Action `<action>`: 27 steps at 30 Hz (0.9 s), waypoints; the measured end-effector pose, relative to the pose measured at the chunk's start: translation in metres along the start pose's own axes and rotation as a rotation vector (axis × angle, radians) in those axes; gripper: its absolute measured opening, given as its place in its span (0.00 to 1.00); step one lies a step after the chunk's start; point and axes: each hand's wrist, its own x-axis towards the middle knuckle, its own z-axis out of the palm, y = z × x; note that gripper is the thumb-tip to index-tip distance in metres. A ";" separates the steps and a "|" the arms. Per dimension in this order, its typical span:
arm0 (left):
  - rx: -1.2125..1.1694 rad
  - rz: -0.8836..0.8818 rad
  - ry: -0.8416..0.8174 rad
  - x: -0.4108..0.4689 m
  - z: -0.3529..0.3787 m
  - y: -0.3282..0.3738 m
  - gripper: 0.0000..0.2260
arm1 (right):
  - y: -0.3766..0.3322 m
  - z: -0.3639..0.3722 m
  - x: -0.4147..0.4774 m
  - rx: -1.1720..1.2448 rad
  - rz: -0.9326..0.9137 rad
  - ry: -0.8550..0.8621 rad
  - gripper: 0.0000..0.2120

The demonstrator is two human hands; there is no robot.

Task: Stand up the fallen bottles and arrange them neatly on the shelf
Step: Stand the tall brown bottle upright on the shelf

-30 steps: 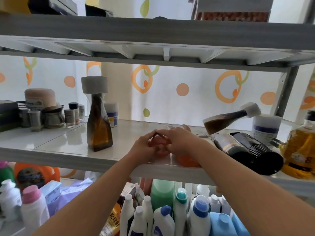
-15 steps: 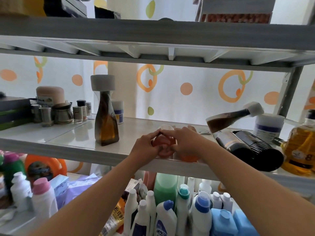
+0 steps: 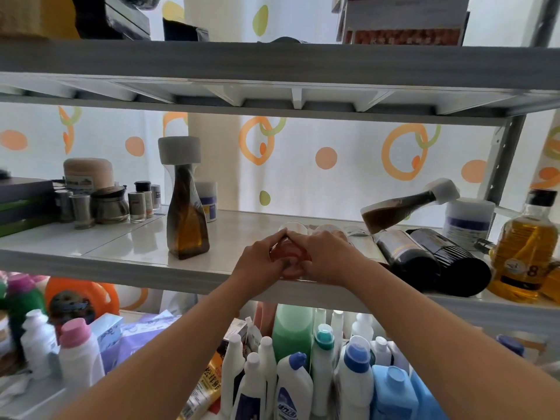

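Both hands meet at the front of the white middle shelf (image 3: 127,262). My left hand (image 3: 257,262) and my right hand (image 3: 328,259) curl round a small reddish bottle (image 3: 286,253) from either side; most of it is hidden by my fingers. An amber bottle with a grey cap (image 3: 186,207) stands upright to the left. To the right, a brown bottle with a white cap (image 3: 403,207) leans tilted on two dark bottles (image 3: 436,262) that lie on their sides.
A yellow oil bottle (image 3: 527,253) and a white jar (image 3: 468,219) stand at the far right. Small jars and spice tins (image 3: 115,204) crowd the back left. Cleaning bottles (image 3: 303,374) fill the shelf below. An upper shelf (image 3: 272,65) hangs overhead.
Both hands stay on the reddish bottle, which has risen slightly. The orange thing under my right hand is no longer seen. The view has shifted a little to the left.
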 end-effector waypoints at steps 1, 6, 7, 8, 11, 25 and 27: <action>-0.001 0.001 0.000 0.000 0.001 -0.001 0.27 | 0.001 0.001 0.000 0.001 0.000 0.003 0.31; 0.011 -0.006 -0.025 -0.001 0.000 -0.005 0.28 | 0.005 0.006 0.003 0.013 0.000 0.031 0.33; 0.017 -0.006 -0.033 -0.001 0.000 -0.005 0.28 | 0.005 0.008 0.003 0.019 -0.001 0.046 0.33; 0.022 -0.005 -0.039 -0.001 0.000 -0.005 0.28 | 0.006 0.009 0.002 0.026 -0.002 0.063 0.33; 0.031 -0.007 -0.063 -0.003 -0.001 -0.005 0.29 | 0.004 0.010 0.000 0.045 -0.005 0.094 0.32; 0.014 0.017 0.259 -0.012 -0.028 -0.011 0.13 | -0.026 0.006 0.006 0.142 0.004 0.289 0.20; 0.026 0.010 0.331 -0.011 -0.034 -0.013 0.12 | -0.033 0.008 0.008 0.166 -0.003 0.316 0.20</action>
